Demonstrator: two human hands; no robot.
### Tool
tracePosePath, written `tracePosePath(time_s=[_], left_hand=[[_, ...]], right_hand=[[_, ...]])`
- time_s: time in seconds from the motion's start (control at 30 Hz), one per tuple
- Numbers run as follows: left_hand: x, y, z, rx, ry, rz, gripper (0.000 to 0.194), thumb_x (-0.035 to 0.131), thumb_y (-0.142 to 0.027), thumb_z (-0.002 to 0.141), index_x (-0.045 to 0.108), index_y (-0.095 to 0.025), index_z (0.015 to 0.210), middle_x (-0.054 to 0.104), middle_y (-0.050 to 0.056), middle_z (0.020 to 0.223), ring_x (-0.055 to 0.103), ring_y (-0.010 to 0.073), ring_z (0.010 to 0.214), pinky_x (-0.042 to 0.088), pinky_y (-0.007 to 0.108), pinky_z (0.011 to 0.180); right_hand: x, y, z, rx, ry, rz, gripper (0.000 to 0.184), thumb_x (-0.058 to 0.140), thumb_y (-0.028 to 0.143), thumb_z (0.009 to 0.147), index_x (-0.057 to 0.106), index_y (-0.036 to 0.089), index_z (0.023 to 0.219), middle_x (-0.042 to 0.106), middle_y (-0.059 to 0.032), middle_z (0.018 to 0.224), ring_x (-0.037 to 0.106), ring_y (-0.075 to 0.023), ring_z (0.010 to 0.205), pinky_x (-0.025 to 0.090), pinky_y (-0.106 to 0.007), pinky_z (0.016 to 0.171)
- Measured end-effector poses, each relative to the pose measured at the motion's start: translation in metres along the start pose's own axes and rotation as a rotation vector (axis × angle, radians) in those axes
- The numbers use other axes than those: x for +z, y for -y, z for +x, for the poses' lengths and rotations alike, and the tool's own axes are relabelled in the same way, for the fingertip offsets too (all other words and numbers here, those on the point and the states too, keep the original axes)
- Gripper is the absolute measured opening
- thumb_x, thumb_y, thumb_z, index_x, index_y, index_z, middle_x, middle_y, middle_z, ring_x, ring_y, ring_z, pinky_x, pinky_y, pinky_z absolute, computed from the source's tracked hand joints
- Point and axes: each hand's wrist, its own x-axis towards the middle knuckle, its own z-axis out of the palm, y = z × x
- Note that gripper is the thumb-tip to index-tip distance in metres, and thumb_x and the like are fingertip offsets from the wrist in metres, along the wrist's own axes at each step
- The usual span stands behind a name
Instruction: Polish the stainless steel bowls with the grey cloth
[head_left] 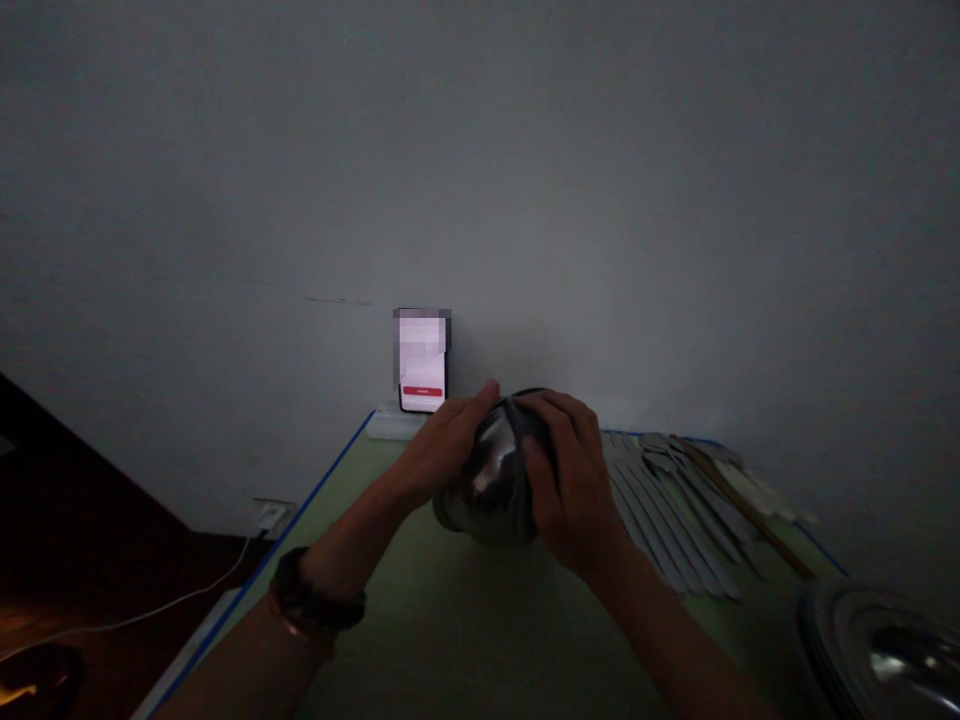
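Note:
A shiny rounded metal bowl (491,485) is held up over the green table (450,620), tilted, with its smooth curved side towards me. My left hand (444,448) grips it from the left, thumb up near the top. My right hand (574,475) is closed round its right side, fingers bent over the top. More than one rim seems to show, but in the dim light I cannot tell whether several bowls are nested. The bowl's far side is hidden.
Long metal utensils (667,520) lie in a row at the right, beside a brown stick (750,515). Round metal dishware (885,640) is at the lower right. A lit phone (423,365) leans on the wall. A white cable (187,595) runs from a socket at the left.

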Motion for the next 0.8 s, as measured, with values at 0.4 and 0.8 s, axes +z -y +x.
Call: tracePosePath(time_s=[0.4,0.8], left_hand=[[-0.012,-0.001,0.002,-0.13,0.438,-0.565,0.019,0.058,-0.028,0.077,0.072,-0.015,0.077,0.069,0.003,0.066,0.059,0.0143,0.066,0.045,0.025,0.069],[-0.003,-0.014,-0.003,-0.324,0.348,-0.965,0.02,0.052,-0.014,0.084,0.07,-0.009,0.079,0.07,0.007,0.07,0.063,0.014,0.063,0.047,0.025,0.063]], right_hand=[[0.005,-0.01,-0.004,0.196,-0.089,0.099,0.026,0.034,0.025,0.093,0.054,0.02,0.108,0.056,-0.0083,0.11,0.05,-0.0213,0.107,0.041,-0.045,0.096],[-0.004,-0.001,0.003,0.092,-0.004,0.001,0.033,0.042,0.028,0.091,0.055,0.017,0.119,0.052,-0.0104,0.125,0.044,-0.022,0.119,0.037,-0.046,0.104]])
